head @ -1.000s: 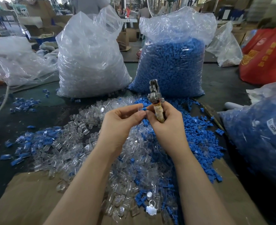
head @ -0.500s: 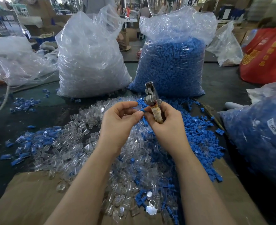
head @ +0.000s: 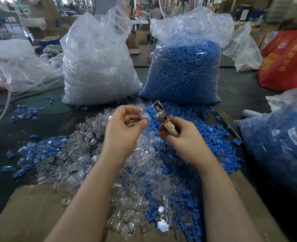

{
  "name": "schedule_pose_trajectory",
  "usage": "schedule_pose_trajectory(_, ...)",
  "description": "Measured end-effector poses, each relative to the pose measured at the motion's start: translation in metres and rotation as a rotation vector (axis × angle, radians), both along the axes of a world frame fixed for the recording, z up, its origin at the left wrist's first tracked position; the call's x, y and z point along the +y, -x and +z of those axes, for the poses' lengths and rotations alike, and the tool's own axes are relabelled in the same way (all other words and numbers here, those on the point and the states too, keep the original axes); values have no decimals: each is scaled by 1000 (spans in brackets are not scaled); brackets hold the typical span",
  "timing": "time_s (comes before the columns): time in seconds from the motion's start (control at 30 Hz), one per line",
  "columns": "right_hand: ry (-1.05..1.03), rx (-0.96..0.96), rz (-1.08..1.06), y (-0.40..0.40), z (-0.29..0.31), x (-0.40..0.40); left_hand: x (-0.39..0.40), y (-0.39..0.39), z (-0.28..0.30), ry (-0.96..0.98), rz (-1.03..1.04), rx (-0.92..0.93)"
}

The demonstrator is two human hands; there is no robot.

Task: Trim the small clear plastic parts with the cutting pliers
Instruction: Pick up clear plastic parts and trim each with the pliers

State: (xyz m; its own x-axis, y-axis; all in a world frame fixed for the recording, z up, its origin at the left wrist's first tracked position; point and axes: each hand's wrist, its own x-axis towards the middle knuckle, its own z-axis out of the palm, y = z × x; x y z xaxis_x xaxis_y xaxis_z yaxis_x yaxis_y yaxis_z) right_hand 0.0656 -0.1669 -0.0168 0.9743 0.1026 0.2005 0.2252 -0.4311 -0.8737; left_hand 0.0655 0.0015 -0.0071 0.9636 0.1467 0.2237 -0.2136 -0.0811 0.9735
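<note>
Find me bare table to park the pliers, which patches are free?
Free: dark table left of the clear parts pile, below the clear bag; the cardboard near-left; dark strip right of the blue bag. Crowded: centre, under both hands, and the blue parts spread.

left hand (head: 125, 130) pulling away from right hand (head: 184, 138), gap opening, clear part (head: 145, 116) pinched; cutting pliers (head: 161, 114) tilting left, head now apart from the part
</note>
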Motion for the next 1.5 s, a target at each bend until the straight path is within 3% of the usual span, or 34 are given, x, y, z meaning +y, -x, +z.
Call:
schedule_pose_trajectory(0.3, 137, 33, 84, 0, -1, -1, 7, -1, 3, -65, -30, -78)
schedule_pose_trajectory(1.17, 374, -38, -19, 1, -5, 2, 10, 2, 4, -115, -57, -18)
schedule_pose_trajectory(1.3, 397, -52, -74, -2, -7, 3, 17, -1, 3, 75, -84, 73)
schedule_pose_trajectory(1.4, 450, -39, -207, -6, -10, -2, 37, -10, 2, 495, -18, 223)
schedule_pose_trajectory(1.5, 521, -11, -306, -8, -13, -6, 67, -16, -1, 926, 64, 225)
